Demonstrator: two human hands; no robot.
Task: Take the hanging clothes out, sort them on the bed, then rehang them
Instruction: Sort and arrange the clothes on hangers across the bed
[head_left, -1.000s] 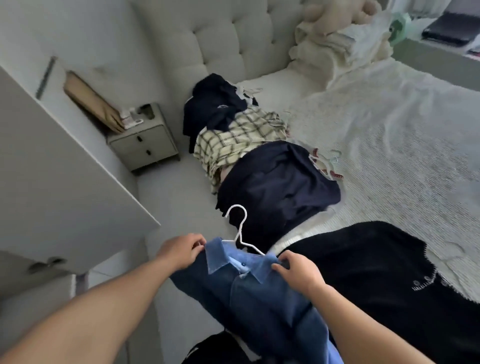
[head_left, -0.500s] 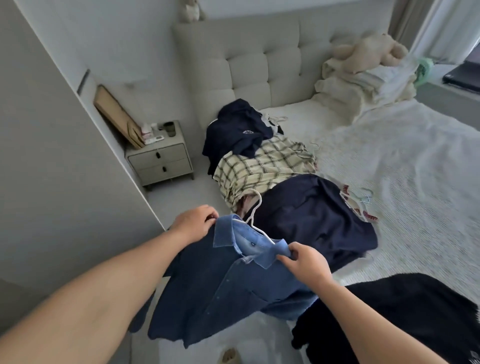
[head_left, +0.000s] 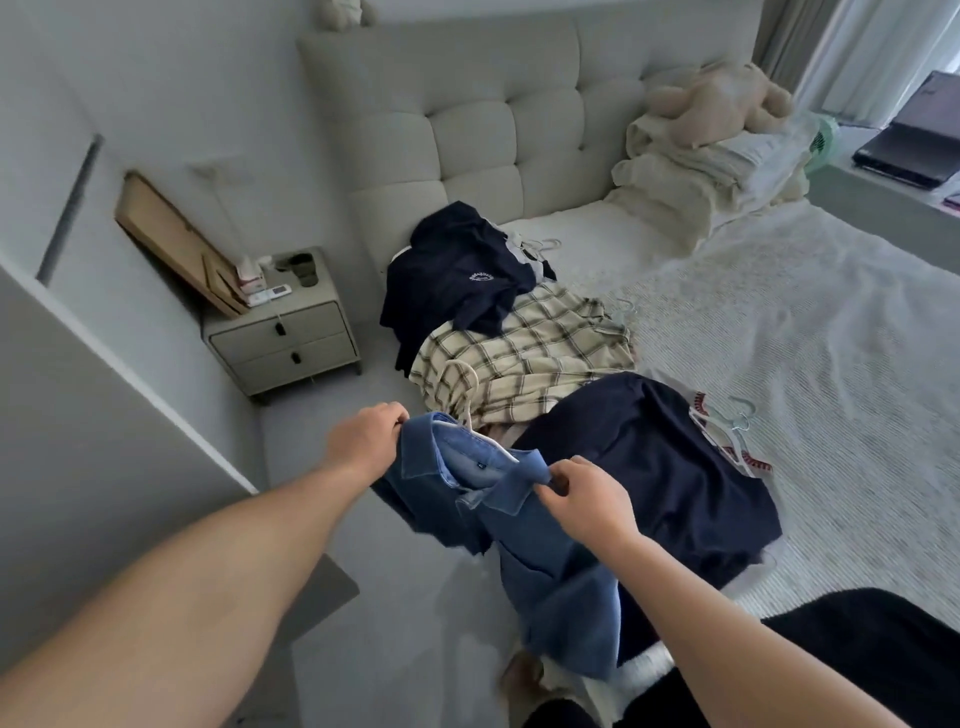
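Room: bedroom with a tufted headboard (head_left: 488, 130), a wardrobe panel at the left edge, and a nightstand (head_left: 283, 338) between wall and bed.
Bed: white textured bedspread (head_left: 810, 364); folded bedding with a soft toy (head_left: 717, 98) stacked at the head end.
Sorted clothes: a row runs along the bed's left side, from the headboard toward the person: a navy top with a logo (head_left: 462, 280), a cream plaid shirt (head_left: 524, 358), then a large navy garment (head_left: 644, 457). A black garment (head_left: 862, 654) lies nearest, at the lower right.
Loose hangers: a few lie on the bedspread just beside the navy garment (head_left: 732, 436).
Blue denim shirt: (head_left: 524, 525) held in the air over the bed's near left edge, collar up, body hanging down and toward the person.
White hanger: (head_left: 462, 384) its hook rises from the collar opening, away from the person; the shoulders are hidden inside the shirt.
Left hand: (head_left: 366, 441) fingers curled, gripping the collar's left end.
Right hand: (head_left: 582, 499) pinches the collar's right tip between thumb and fingers.
Key relation: the collar line runs left to right between the two hands, with the hook at its middle and slightly nearer the left hand. Judged from this, the shirt is being seated on its hanger for rehanging; taking the hook next would suit the left hand, which is also on the wardrobe's side.
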